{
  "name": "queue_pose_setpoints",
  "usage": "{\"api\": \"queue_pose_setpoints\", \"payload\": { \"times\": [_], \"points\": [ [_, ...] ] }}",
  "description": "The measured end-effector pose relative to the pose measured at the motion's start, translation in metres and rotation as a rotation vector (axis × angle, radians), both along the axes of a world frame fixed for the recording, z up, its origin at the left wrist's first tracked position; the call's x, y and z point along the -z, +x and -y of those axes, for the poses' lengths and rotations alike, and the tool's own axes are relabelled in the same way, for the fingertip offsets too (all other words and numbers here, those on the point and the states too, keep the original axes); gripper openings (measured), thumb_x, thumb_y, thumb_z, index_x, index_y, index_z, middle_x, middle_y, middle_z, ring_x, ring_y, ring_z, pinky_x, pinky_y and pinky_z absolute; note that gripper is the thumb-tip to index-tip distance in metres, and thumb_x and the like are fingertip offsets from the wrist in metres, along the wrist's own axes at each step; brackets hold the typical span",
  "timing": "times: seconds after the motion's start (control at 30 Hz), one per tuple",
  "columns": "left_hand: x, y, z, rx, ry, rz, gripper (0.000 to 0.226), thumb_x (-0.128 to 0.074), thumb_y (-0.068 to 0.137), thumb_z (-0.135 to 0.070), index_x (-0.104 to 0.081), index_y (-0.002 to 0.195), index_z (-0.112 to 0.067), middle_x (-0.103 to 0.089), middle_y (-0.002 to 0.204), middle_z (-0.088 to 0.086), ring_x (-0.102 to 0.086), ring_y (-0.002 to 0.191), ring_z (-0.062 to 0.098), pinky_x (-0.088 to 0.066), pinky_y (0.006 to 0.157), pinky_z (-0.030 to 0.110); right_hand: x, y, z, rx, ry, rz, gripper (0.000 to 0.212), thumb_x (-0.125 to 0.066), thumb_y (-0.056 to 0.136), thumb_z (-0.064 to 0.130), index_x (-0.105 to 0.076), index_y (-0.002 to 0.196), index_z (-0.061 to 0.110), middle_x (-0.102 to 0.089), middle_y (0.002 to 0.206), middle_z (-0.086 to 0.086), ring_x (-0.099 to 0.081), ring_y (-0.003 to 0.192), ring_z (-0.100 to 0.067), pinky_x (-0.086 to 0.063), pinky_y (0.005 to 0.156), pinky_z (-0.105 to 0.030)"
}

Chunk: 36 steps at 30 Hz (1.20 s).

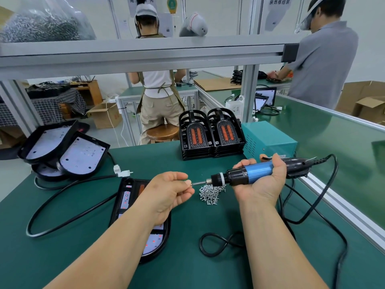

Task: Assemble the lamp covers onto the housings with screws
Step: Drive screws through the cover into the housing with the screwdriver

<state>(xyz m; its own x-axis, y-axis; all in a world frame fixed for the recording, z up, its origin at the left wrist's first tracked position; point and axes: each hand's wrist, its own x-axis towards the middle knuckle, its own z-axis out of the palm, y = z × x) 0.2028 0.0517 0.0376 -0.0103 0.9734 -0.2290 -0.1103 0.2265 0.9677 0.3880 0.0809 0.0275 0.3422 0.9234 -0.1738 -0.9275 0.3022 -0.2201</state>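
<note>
My right hand [264, 180] grips a blue and black electric screwdriver [250, 174], held level with its bit pointing left. My left hand [168, 190] pinches a small screw against the bit tip. Just below the bit lies a pile of silver screws [210, 193] on the green mat. A black lamp housing [127, 197] with a white LED board lies flat under my left forearm, partly hidden. Two stacks of black lamp covers [210, 134] with orange lenses stand at the back of the table.
More housings [68, 151] lie stacked at the left with black cables [68, 217] and a white connector [123, 173]. A teal power box [268, 140] stands at the back right. The screwdriver cord [316, 205] loops over the right side. Two people work at benches beyond.
</note>
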Motion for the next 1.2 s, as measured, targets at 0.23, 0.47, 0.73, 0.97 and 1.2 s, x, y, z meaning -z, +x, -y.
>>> {"api": "queue_pose_setpoints", "payload": {
  "times": [0.23, 0.47, 0.73, 0.97, 1.2],
  "points": [
    [-0.001, 0.003, 0.000, -0.010, -0.027, 0.012, 0.010, -0.061, 0.092, 0.005, -0.060, 0.094, -0.004, -0.067, 0.058, 0.002, -0.066, 0.052, 0.008, -0.053, 0.049, 0.016, 0.000, -0.001, 0.001, 0.007, 0.011, 0.011, 0.022, -0.063, 0.085, 0.038, -0.055, 0.078, 0.018, -0.049, 0.063, 0.000, -0.052, 0.052, -0.017, -0.047, 0.058, -0.026],
    [-0.004, 0.006, 0.001, -0.022, -0.033, 0.024, 0.006, -0.064, 0.091, 0.002, -0.063, 0.094, -0.003, -0.067, 0.069, 0.007, -0.068, 0.055, 0.008, -0.054, 0.051, 0.016, -0.001, 0.002, 0.001, 0.021, 0.009, -0.020, 0.023, -0.063, 0.085, 0.038, -0.053, 0.077, 0.018, -0.049, 0.062, 0.000, -0.051, 0.050, -0.017, -0.048, 0.055, -0.024],
    [-0.003, 0.009, -0.004, -0.005, -0.042, -0.014, 0.005, -0.069, 0.089, -0.003, -0.065, 0.092, -0.003, -0.068, 0.065, 0.003, -0.067, 0.057, 0.007, -0.054, 0.053, 0.016, 0.000, 0.004, 0.000, 0.025, -0.005, -0.058, 0.024, -0.065, 0.083, 0.038, -0.054, 0.077, 0.018, -0.050, 0.062, 0.000, -0.052, 0.050, -0.017, -0.049, 0.059, -0.024],
    [-0.013, -0.001, -0.001, 0.006, 0.064, -0.392, 0.077, -0.089, 0.053, -0.060, -0.058, 0.112, -0.021, -0.071, 0.100, 0.004, -0.070, 0.090, 0.016, -0.057, 0.081, 0.030, 0.003, 0.006, -0.002, 0.034, -0.044, -0.117, 0.025, -0.068, 0.081, 0.037, -0.053, 0.076, 0.018, -0.052, 0.060, 0.000, -0.054, 0.048, -0.017, -0.050, 0.061, -0.024],
    [-0.014, -0.083, 0.008, -0.368, 0.183, -0.809, 0.077, -0.083, 0.074, -0.044, -0.048, 0.137, -0.019, -0.056, 0.122, 0.009, -0.055, 0.106, 0.024, -0.044, 0.091, 0.037, 0.004, 0.011, -0.001, 0.051, -0.032, -0.139, 0.025, -0.065, 0.082, 0.039, -0.052, 0.077, 0.018, -0.052, 0.058, 0.000, -0.055, 0.048, -0.018, -0.051, 0.060, -0.024]
  ]
}}
